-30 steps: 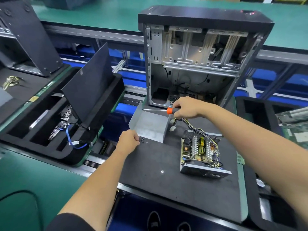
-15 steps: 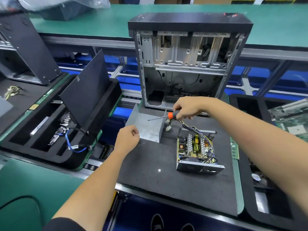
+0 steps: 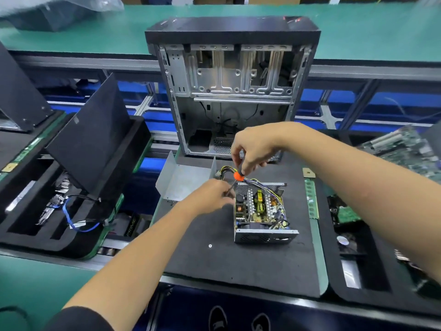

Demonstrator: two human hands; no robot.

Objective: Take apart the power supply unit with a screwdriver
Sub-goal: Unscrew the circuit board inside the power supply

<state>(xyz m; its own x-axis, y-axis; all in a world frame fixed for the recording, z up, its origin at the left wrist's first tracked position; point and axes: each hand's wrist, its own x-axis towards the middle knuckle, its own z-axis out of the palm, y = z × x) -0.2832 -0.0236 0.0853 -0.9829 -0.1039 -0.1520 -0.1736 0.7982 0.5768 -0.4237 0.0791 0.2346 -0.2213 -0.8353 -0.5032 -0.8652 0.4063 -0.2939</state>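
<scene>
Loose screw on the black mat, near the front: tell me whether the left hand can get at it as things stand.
Probably yes. The screw lies alone on bare mat, with nothing over it, below the left hand, which is at the screwdriver shaft beside the power supply.

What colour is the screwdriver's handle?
Orange on the screwdriver where it shows below the gripping right hand, in the head view.

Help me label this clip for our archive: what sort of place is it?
Probably an electronics disassembly line. An opened grey metal computer case stands on a green-topped bench, black foam trays hold sorted parts, and an uncovered power supply unit sits on the black mat.
</scene>
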